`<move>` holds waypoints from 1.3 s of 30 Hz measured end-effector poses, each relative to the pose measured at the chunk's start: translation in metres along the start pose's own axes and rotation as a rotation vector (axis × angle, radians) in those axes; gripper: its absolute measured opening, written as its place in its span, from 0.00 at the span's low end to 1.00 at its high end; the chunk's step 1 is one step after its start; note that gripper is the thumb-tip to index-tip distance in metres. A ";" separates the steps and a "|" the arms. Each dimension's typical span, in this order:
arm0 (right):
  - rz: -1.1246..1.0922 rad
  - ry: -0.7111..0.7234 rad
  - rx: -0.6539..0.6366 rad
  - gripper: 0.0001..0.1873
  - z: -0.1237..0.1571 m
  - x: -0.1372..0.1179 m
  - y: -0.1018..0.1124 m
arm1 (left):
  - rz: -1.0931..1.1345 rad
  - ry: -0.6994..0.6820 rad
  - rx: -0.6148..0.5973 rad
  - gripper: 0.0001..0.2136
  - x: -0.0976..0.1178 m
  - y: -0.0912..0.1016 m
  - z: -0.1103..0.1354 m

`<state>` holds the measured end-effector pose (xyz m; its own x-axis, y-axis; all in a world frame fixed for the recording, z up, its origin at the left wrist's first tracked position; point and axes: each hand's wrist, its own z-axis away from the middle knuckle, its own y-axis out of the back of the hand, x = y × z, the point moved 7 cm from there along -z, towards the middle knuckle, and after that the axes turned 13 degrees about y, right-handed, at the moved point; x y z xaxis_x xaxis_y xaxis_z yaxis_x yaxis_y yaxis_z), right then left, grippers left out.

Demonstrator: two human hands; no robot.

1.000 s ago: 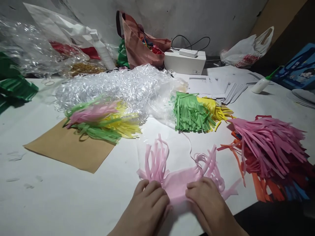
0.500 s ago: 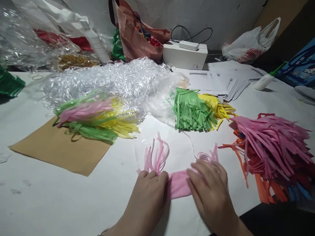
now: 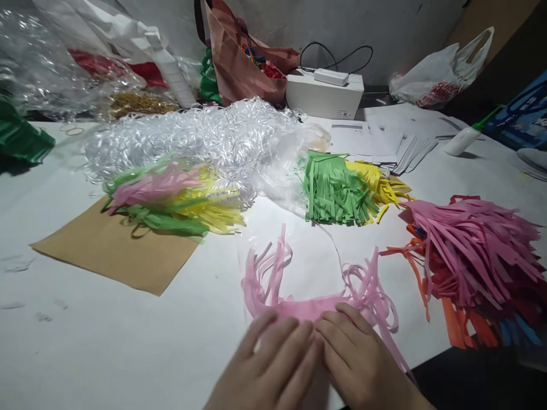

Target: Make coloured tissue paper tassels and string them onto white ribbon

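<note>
A pink tissue-paper tassel (image 3: 314,307) lies near the table's front edge, with a flat uncut band in the middle and curled fringe strips at both ends. My left hand (image 3: 276,361) grips the band's near edge from the left, its fingers bent over it and slightly blurred. Close beside it, my right hand (image 3: 359,356) is closed on the same edge from the right. The thumbs and the paper beneath the fingers are hidden. Pink strips trail out past my right hand.
A pink fringe pile (image 3: 478,245) lies at right over orange and blue strips. Green fringe (image 3: 337,193) and white shredded strands (image 3: 205,131) lie further back. Mixed tassels rest on brown paper (image 3: 115,259) at left. A glue bottle (image 3: 464,139) stands back right.
My hands have come closer together on the band and nearer to me. More pink fringe now shows at both ends. The view has shifted slightly.
</note>
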<state>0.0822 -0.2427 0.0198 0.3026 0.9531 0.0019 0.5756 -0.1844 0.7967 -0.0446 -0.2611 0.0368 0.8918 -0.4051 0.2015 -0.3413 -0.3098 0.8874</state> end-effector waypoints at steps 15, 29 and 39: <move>-0.040 -0.386 -0.040 0.15 0.018 0.025 0.001 | 0.175 0.278 -0.150 0.13 -0.032 -0.027 0.004; 0.172 -0.458 -0.071 0.09 0.004 0.038 0.002 | -0.140 0.347 -0.311 0.17 -0.045 -0.046 -0.018; -0.093 -0.211 -0.091 0.14 -0.006 0.020 -0.014 | 0.040 0.155 -0.066 0.12 -0.024 -0.016 -0.018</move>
<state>0.0751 -0.2197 0.0122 0.4094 0.8918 -0.1925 0.5405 -0.0671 0.8387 -0.0551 -0.2307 0.0254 0.9147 -0.2771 0.2943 -0.3618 -0.2364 0.9018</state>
